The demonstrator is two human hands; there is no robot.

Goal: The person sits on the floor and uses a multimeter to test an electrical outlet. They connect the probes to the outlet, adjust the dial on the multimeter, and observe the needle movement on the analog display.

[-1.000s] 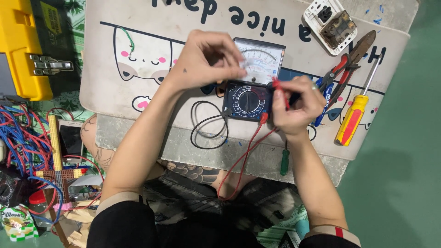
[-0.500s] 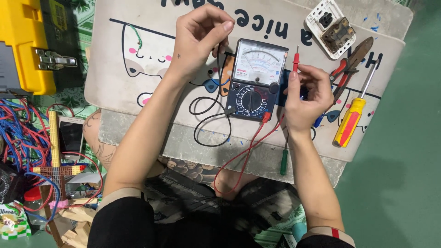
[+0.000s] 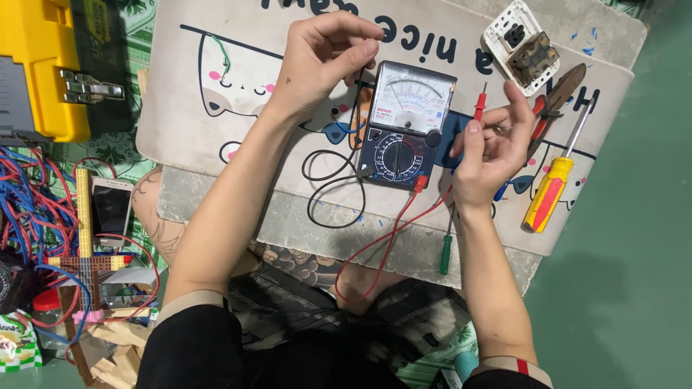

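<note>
An analog multimeter point(image 3: 406, 124) with a white dial face and black lower body lies on a pale cartoon-printed mat point(image 3: 238, 86). My right hand point(image 3: 490, 151) holds the red probe point(image 3: 478, 106) upright, just right of the meter. Its red lead point(image 3: 382, 241) loops down over my lap. My left hand point(image 3: 324, 54) is raised at the meter's upper left, fingers pinched on the black probe, whose black lead point(image 3: 333, 184) coils on the mat below. Most of that probe is hidden by my fingers.
A yellow-handled screwdriver point(image 3: 548, 191), pliers point(image 3: 555, 97) and a white wall socket point(image 3: 522, 47) lie right of the meter. A green-handled screwdriver point(image 3: 447, 248) rests at the mat's near edge. A yellow toolbox point(image 3: 43, 72), a phone point(image 3: 112, 209) and tangled wires point(image 3: 29, 209) sit at left.
Both hands have left the meter's dial and spread apart. My left hand rose to the upper left with the black probe; my right hand moved right, lifting the red probe upright.
</note>
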